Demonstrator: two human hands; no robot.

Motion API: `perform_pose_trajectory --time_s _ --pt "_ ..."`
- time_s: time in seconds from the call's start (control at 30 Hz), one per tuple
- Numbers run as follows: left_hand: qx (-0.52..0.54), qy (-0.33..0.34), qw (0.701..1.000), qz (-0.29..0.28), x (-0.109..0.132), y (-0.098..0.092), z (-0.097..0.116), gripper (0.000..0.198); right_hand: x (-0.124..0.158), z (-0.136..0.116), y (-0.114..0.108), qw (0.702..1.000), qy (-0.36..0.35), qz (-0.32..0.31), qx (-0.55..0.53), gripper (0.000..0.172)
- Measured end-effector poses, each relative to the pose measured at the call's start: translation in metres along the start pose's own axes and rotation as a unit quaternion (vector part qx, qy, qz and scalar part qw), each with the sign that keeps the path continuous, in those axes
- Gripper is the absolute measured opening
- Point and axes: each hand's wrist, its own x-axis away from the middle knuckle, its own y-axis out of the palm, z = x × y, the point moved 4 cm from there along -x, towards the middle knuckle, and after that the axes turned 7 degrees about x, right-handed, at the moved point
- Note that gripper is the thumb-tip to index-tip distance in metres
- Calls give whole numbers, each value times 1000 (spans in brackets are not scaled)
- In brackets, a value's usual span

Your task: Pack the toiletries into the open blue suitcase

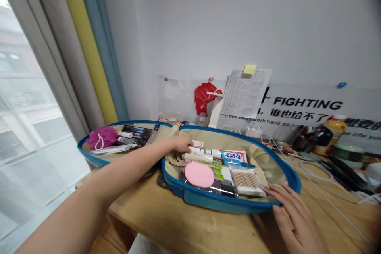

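Note:
A blue-rimmed suitcase lies open on a wooden desk (190, 226); its right half (229, 202) holds a pink round pad (199, 174), a toothpaste tube (233, 155), a pack of cotton swabs (247, 182) and white tubes (198, 154). My left hand (180, 143) reaches across into this half, fingers curled down on a small white tube near the hinge. My right hand (294, 216) rests flat on the near right rim, fingers spread. The left half (98, 158) holds a magenta bath sponge (102, 137) and several dark cosmetic sticks (137, 131).
Behind the case stand a red fist cutout (205, 95), a pinned paper sheet (245, 93) and a wall banner reading FIGHTING (306, 104). Cables, a bottle (331, 129) and a green lidded cup (348, 154) crowd the desk's right. Curtains and a window are at left.

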Motion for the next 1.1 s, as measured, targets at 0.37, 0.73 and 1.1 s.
perform_pose_trajectory --time_s 0.37,0.73,1.1 --pt "36 12 999 23 1 0 -2 31 -2 -1 -3 1000 -10 -1 -3 32" --pt "-13 -225 955 195 118 -64 -145 47 5 4 5 1000 -17 19 -9 29" --pt "-99 -279 953 70 186 9 -215 39 6 7 9 1000 -2 15 -10 32"
